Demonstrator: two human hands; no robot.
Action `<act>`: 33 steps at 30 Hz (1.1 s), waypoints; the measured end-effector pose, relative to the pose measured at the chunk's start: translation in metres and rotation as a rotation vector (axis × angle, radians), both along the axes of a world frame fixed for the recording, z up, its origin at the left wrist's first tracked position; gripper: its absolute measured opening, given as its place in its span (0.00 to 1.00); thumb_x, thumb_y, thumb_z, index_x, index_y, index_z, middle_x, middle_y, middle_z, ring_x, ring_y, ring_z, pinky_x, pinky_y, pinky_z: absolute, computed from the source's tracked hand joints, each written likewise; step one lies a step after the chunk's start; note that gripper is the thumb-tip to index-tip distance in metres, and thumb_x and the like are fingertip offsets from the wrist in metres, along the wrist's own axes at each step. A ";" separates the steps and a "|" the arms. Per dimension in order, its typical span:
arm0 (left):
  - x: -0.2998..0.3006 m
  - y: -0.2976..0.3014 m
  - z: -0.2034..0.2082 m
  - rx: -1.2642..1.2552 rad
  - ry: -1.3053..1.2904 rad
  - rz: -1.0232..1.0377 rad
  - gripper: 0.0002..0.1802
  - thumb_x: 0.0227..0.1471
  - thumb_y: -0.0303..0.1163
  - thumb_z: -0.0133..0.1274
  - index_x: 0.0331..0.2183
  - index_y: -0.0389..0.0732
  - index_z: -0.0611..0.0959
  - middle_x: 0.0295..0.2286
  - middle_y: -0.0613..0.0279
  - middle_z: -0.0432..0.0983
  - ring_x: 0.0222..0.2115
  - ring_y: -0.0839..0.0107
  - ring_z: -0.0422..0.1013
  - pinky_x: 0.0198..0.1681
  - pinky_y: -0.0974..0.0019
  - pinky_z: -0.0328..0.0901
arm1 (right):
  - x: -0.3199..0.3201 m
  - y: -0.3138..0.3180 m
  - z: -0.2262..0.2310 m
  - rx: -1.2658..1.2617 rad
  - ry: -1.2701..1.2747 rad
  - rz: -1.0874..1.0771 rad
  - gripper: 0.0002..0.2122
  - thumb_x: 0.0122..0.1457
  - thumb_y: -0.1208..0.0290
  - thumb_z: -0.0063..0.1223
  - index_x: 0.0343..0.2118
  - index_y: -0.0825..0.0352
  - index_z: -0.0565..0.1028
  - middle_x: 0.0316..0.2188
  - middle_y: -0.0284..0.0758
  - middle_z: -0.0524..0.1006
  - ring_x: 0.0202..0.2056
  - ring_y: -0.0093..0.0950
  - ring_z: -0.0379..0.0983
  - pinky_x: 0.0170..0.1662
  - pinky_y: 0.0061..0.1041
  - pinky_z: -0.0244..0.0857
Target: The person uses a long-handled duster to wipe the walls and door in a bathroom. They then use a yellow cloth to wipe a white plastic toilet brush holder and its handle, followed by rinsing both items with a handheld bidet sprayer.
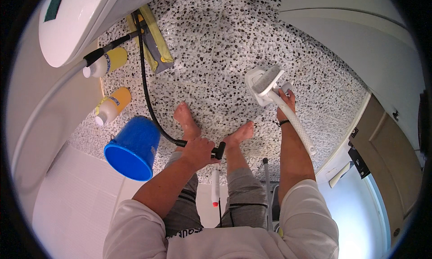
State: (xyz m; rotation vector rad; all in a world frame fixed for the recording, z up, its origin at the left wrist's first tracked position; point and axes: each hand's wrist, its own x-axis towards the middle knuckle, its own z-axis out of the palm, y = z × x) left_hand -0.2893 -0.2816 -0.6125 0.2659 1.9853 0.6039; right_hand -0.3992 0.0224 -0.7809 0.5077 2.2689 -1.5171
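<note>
My left hand [199,153] is closed around the end of a thin black hose [145,85], whose angled black nozzle [219,151] sticks out past the fingers. My right hand [287,101] reaches forward and is closed on a white scrubbing tool [268,80], apparently by its head end. A grey pad tops that head, and the tool's long white textured handle [298,126] runs back over my forearm. What my right fingers grip exactly is partly hidden. Below my left hand, near my legs, is a white bottle [215,189] with a red tip.
A blue bucket [133,147] stands at left, near two bottles with yellow-orange liquid [118,99] [116,59]. A grey-yellow flat mop head [157,47] lies beneath a white fixture [81,25]. My bare feet [186,117] are on the speckled floor [216,43]; a brown door [382,146] is at right.
</note>
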 end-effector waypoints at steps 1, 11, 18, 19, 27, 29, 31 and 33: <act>0.001 0.001 0.000 -0.006 -0.007 0.005 0.31 0.34 0.59 0.48 0.27 0.37 0.74 0.27 0.52 0.70 0.33 0.57 0.66 0.38 0.57 0.58 | 0.002 -0.001 0.003 0.252 0.114 0.222 0.19 0.48 0.76 0.46 0.46 0.58 0.63 0.46 0.44 0.58 0.45 0.36 0.61 0.45 0.27 0.59; -0.003 -0.001 0.002 -0.003 -0.017 0.009 0.30 0.32 0.57 0.51 0.28 0.38 0.74 0.26 0.54 0.69 0.32 0.57 0.66 0.38 0.58 0.59 | 0.017 -0.036 0.007 -0.109 -0.706 -0.581 0.25 0.46 0.73 0.48 0.49 0.59 0.54 0.35 0.38 0.63 0.30 0.33 0.67 0.25 0.27 0.67; 0.001 -0.003 -0.004 -0.022 -0.012 -0.081 0.28 0.32 0.55 0.53 0.28 0.40 0.73 0.27 0.57 0.70 0.32 0.62 0.67 0.35 0.60 0.61 | 0.021 -0.048 0.000 -0.240 -0.809 -0.653 0.20 0.44 0.72 0.48 0.42 0.60 0.60 0.33 0.36 0.64 0.27 0.32 0.67 0.27 0.31 0.68; 0.003 -0.003 -0.006 -0.016 -0.010 -0.063 0.28 0.32 0.55 0.53 0.29 0.40 0.73 0.27 0.57 0.70 0.33 0.62 0.67 0.35 0.60 0.61 | 0.021 -0.049 0.001 -0.236 -0.791 -0.678 0.20 0.45 0.71 0.48 0.43 0.60 0.59 0.34 0.36 0.64 0.28 0.32 0.66 0.28 0.31 0.67; 0.008 -0.004 -0.008 -0.031 -0.019 -0.082 0.28 0.33 0.56 0.52 0.29 0.40 0.74 0.28 0.58 0.70 0.33 0.62 0.67 0.37 0.60 0.60 | 0.022 -0.019 0.002 -0.178 -0.599 -0.865 0.18 0.48 0.65 0.48 0.43 0.61 0.60 0.40 0.36 0.61 0.35 0.36 0.62 0.32 0.42 0.66; 0.002 -0.003 -0.007 -0.013 0.001 -0.104 0.29 0.33 0.56 0.51 0.29 0.40 0.73 0.28 0.57 0.70 0.33 0.62 0.67 0.37 0.60 0.59 | 0.032 0.009 -0.020 -0.237 -0.692 -0.851 0.18 0.49 0.66 0.47 0.43 0.62 0.60 0.39 0.37 0.61 0.35 0.37 0.62 0.33 0.43 0.65; 0.004 -0.004 -0.009 -0.014 0.001 -0.076 0.29 0.33 0.57 0.51 0.29 0.40 0.73 0.28 0.57 0.69 0.33 0.62 0.67 0.37 0.60 0.59 | 0.030 -0.003 -0.019 -0.304 -0.776 -0.834 0.18 0.49 0.67 0.47 0.43 0.62 0.60 0.38 0.39 0.61 0.35 0.39 0.63 0.34 0.44 0.65; 0.006 -0.005 -0.008 -0.015 0.001 -0.090 0.29 0.33 0.57 0.51 0.28 0.40 0.73 0.27 0.57 0.70 0.33 0.62 0.67 0.37 0.60 0.59 | 0.032 -0.042 0.001 -0.373 -0.836 -0.834 0.17 0.48 0.68 0.47 0.42 0.63 0.60 0.37 0.42 0.62 0.35 0.41 0.64 0.35 0.44 0.65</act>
